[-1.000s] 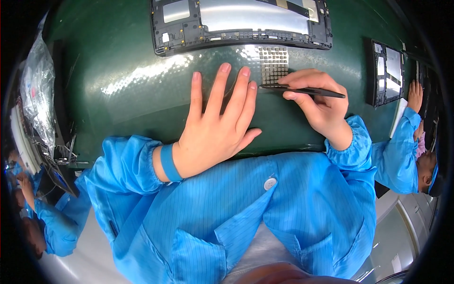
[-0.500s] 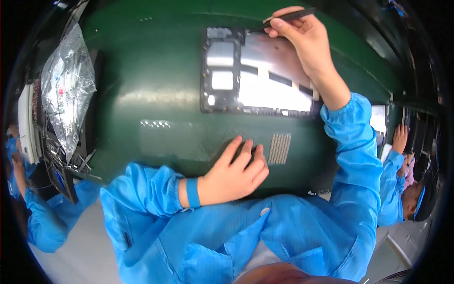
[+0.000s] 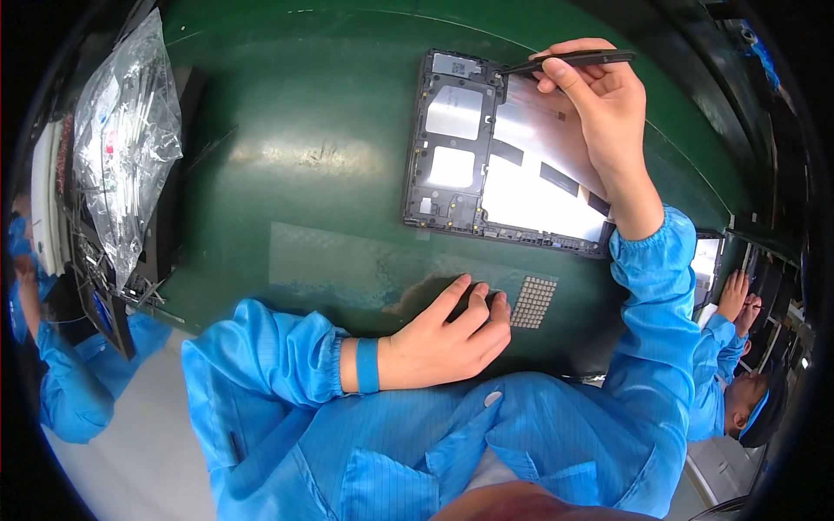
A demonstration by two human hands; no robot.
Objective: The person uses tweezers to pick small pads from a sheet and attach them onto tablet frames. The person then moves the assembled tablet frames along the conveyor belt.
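Green worktop [image 3: 287, 191] fills the scene's middle, and on its far side, right of centre, lies a black tablet housing [image 3: 488, 158], its long axis apparently left to right, though the forearm covers part of its right end. Fingers of the right hand [image 3: 604, 95] pinch black tweezers [image 3: 608, 57] pointing left at the housing's far edge; whether the tips grip anything is too small to tell. On the near side, the left hand [image 3: 447, 347] has its fingers loosely spread and curled, just left of a grid of small pads [image 3: 533, 302], the nearer hand to it.
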